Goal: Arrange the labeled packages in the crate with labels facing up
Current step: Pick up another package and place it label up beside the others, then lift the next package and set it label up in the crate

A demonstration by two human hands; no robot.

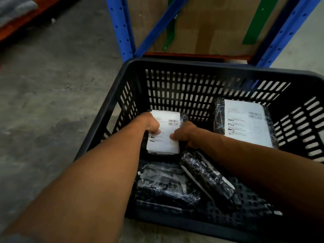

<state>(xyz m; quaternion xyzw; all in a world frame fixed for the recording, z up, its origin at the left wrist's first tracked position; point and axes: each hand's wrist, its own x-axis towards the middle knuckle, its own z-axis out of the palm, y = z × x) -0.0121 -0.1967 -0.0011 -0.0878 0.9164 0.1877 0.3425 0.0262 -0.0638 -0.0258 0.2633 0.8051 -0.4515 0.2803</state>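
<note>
A black slotted plastic crate [175, 67] stands on the floor. In its far left corner lies a black-wrapped package with its white label up [164, 144]. My left hand [149, 123] grips its left edge and my right hand [184, 134] grips its right edge. A second package [247, 123] rests label up against the far right wall. Two more black-wrapped packages lie nearer me: one flat at the front left [163, 183], one tilted in the middle [210, 179], both showing black wrap with only label edges visible.
The crate sits on grey concrete floor [52, 102]. Behind it rise blue shelving uprights [121, 27] with a cardboard box [210, 23] and green strips [259, 20]. Folded grey fabric [14, 9] lies on an orange shelf at top left.
</note>
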